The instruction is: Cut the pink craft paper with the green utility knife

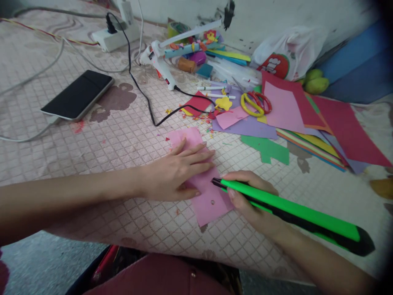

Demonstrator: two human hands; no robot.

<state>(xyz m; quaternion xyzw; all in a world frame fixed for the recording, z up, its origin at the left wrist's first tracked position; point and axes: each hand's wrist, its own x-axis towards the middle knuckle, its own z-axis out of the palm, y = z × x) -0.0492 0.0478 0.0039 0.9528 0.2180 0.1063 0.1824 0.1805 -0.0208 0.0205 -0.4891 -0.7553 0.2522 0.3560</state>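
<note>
A pink strip of paper (208, 211) lies on the patterned tablecloth in front of me, with a small round hole near its close end. Spread flat across its middle, my left hand (186, 170) presses it down with fingers apart. My right hand (250, 196) is closed around a green and black utility knife (294, 209). The knife's dark tip sits over the strip's right part, just right of my left fingers and above the hole. Whether the tip touches the paper I cannot tell.
Beyond the strip lie scissors (256, 104), green paper (267, 149), stacked coloured sheets (316, 147) and paper scraps. A white glue gun (159, 65) with a black cord stands behind. At left a phone (78, 94) is plugged in; a power strip (118, 37) sits at the back.
</note>
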